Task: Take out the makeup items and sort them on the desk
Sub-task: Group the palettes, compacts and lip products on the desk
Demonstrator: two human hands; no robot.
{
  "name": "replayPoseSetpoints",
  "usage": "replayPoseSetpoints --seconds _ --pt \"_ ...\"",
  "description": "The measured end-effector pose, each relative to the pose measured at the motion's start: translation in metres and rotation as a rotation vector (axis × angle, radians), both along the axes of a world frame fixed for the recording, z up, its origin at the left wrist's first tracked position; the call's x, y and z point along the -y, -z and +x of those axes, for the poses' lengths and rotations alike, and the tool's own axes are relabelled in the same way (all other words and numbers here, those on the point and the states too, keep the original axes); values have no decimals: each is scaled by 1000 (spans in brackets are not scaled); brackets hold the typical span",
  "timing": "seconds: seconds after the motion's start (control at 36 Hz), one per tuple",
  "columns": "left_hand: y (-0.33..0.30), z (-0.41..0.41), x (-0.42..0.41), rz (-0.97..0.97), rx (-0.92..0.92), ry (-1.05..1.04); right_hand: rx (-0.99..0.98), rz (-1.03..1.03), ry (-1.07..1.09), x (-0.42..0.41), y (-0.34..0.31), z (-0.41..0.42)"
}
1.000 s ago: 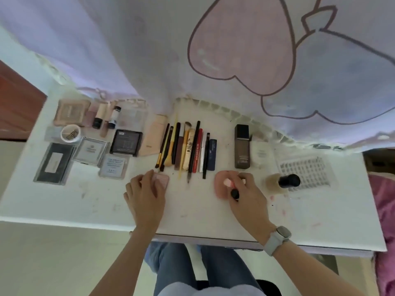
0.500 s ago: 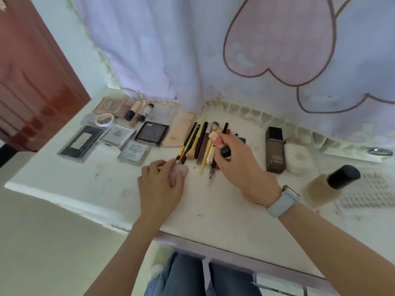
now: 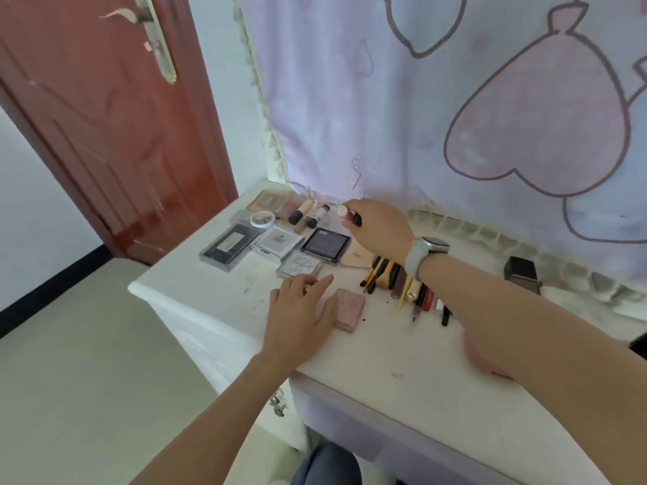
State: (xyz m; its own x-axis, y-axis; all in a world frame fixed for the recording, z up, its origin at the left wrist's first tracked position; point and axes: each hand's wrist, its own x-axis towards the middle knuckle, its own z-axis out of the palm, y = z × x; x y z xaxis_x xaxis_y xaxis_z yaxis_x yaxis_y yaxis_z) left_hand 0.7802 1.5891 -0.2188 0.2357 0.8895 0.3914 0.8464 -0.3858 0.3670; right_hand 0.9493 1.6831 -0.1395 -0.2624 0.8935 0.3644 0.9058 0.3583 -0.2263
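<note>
My right hand [image 3: 376,225] reaches to the back left of the white desk [image 3: 217,295] and pinches a small pale tube with a dark cap [image 3: 348,215], held over the row of small tubes [image 3: 308,213]. My left hand [image 3: 299,315] lies on the desk with relaxed fingers, its thumb against a small pink compact [image 3: 348,309]. Flat palettes [image 3: 231,246] and a black compact [image 3: 325,245] lie sorted at the left. A row of brushes and pencils [image 3: 402,285] lies partly under my right forearm.
A dark square bottle [image 3: 521,274] lies at the back right. A pink pouch [image 3: 485,358] shows beneath my right forearm. A round jar [image 3: 262,218] sits among the palettes. A patterned curtain [image 3: 455,99] hangs behind the desk, and a red door [image 3: 105,117] stands at the left.
My right hand carried the small tube from above the brushes to the back left, over the row of tubes. My left hand slid off the pink compact. The camera turned left.
</note>
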Motion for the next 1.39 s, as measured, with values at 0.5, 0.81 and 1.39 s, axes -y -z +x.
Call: replayPoseSetpoints --seconds 0.5,0.81,1.39 --pt "16 -40 -42 -28 -134 -447 319 -83 1 -96 33 -78" --pt "16 -40 -43 -15 -183 -444 -821 -359 168 -101 3 -69" --pt "17 -39 -42 -24 -179 -445 -778 -519 289 -119 25 -57"
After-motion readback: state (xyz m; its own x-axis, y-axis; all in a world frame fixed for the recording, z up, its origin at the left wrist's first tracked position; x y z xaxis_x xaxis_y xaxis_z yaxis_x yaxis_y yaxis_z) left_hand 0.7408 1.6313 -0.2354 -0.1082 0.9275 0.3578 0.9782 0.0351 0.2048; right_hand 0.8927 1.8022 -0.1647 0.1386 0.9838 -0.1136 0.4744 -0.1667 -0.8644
